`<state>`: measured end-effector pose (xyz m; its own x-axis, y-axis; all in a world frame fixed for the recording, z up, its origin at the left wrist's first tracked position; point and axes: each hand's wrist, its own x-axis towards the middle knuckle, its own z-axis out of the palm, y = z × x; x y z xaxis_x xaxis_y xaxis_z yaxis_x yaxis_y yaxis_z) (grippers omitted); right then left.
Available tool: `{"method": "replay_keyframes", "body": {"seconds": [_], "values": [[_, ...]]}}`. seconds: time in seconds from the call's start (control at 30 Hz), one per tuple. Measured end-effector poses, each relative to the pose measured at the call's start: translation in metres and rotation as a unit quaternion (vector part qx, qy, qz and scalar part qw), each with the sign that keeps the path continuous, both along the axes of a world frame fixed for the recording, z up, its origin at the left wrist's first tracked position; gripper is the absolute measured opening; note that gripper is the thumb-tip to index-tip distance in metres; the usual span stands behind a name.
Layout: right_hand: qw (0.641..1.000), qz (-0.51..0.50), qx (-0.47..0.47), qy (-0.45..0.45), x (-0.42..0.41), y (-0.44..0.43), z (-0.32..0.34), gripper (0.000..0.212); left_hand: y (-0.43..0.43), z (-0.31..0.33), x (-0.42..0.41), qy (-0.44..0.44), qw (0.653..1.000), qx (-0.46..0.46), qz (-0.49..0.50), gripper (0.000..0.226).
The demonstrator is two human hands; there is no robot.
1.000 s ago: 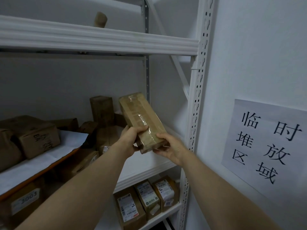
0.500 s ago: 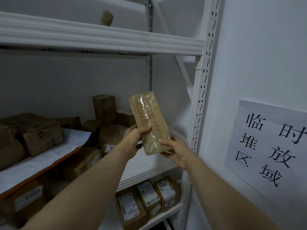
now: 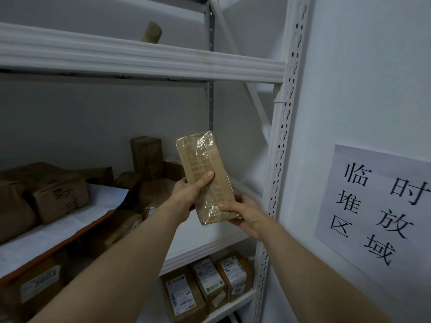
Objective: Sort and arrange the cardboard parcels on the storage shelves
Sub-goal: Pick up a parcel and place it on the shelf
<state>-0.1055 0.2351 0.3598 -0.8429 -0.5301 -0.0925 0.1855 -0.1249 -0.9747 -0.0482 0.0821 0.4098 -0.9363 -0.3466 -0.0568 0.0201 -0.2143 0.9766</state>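
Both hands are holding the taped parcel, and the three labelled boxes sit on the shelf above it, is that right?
Not quite. The left hand and right hand do hold the taped parcel, but the three labelled boxes sit on the shelf below it, not above, as the head view shows.

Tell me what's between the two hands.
In the head view, only the tape-wrapped cardboard parcel lies between them: the left hand grips its left edge, and the right hand holds its lower right corner.
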Motion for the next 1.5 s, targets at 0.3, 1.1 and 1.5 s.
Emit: {"method": "replay_keyframes", "body": {"seconds": [0.3,1.1,1.5], "values": [[0.939,-0.206,0.183,0.206,0.009,-0.015,0.004,0.095,0.008,0.004,0.002,-0.003,0.999,-0.026,0.026,0.096],[0.987,-0.079,-0.004,-0.136,0.036,0.030,0.036,0.052,0.031,0.000,0.017,-0.169,0.976,0.125,-0.057,0.067],[0.989,-0.109,0.091,-0.048,0.048,0.082,0.023,0.042,0.065,0.003,0.037,-0.150,0.974,-0.118,-0.121,0.046]]}}
